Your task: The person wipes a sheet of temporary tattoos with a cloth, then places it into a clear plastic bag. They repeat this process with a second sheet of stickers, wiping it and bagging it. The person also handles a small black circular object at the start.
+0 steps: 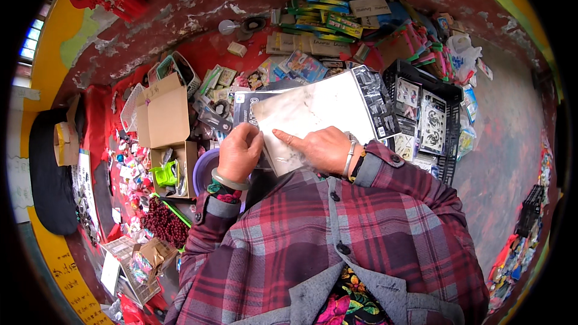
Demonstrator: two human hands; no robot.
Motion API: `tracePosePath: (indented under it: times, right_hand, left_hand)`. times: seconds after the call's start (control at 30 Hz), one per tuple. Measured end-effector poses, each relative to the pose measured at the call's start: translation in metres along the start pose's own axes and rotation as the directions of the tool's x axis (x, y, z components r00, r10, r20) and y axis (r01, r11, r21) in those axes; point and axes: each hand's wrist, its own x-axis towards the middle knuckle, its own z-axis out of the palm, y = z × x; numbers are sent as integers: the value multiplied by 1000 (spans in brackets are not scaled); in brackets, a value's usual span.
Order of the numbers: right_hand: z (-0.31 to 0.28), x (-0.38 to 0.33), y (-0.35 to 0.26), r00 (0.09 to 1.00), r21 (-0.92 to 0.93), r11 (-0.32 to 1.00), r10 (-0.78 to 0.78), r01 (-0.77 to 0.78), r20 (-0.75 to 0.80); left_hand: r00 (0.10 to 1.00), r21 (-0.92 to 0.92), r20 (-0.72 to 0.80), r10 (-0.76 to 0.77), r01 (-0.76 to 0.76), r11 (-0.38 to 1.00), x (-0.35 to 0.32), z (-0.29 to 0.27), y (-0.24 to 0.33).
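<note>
A large white sheet [328,105] with faint grey and brownish marks lies in front of me, over other flat packages. My left hand [238,151] is closed in a pinch at its left edge, with a pale bangle on the wrist. My right hand [325,149] rests on the sheet's lower part, its index finger stretched toward the left hand and the other fingers partly bent. A silver bangle circles that wrist. Black printed packaging [376,99] shows along the sheet's right edge. Another dark printed package [245,108] sticks out from under its left side.
A black plastic crate [447,174] holding printed sheets stands at the right. To the left are an open cardboard box [162,114], a purple basin [203,171] and dark red beads [164,222]. Boxed goods [328,9] are piled by the far wall.
</note>
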Motion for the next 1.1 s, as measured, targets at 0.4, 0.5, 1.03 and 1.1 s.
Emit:
tracePosePath:
  times: [0.4, 0.5, 1.03, 1.1]
  right_hand:
    - [11, 3, -3, 1000, -43, 999, 13, -12, 28]
    - [11, 3, -4, 1000, -44, 999, 22, -21, 21]
    - [-2, 4, -7, 989, -15, 996, 94, -92, 110]
    - [0, 5, -6, 991, -6, 996, 84, -84, 107]
  left_hand:
    - [1000, 397, 1, -18, 16, 918, 25, 14, 27]
    - [999, 473, 18, -28, 16, 881, 32, 15, 31]
    - [973, -234, 42, -227, 230, 944, 24, -10, -10]
    - [910, -543, 160, -383, 405, 736, 13, -11, -14]
